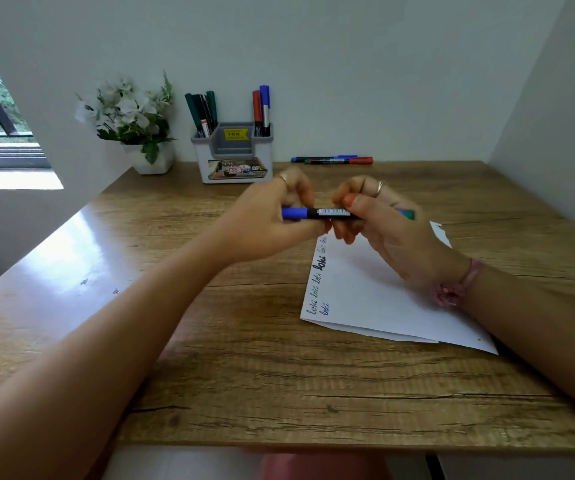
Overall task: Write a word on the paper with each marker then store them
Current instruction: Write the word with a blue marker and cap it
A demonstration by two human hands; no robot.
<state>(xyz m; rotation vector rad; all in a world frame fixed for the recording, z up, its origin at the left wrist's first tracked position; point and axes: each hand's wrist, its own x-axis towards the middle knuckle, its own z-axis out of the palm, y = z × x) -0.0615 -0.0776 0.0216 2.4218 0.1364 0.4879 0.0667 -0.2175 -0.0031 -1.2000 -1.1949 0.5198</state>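
A blue marker (324, 213) with a black barrel lies level between both hands above the desk. My left hand (272, 220) grips its blue capped end. My right hand (379, 230) grips the other end, where a blue-green tip shows past the fingers. Below them lies a white paper (376, 299) with the word "loki" written several times along its left edge. At the back a grey and white holder (232, 157) keeps several green and black markers on its left and a red and a blue one on its right.
Two markers (334, 160), one blue and one red capped, lie on the wooden desk (244, 375) behind the paper near the wall. A white pot of flowers (133, 126) stands left of the holder. A window is at far left.
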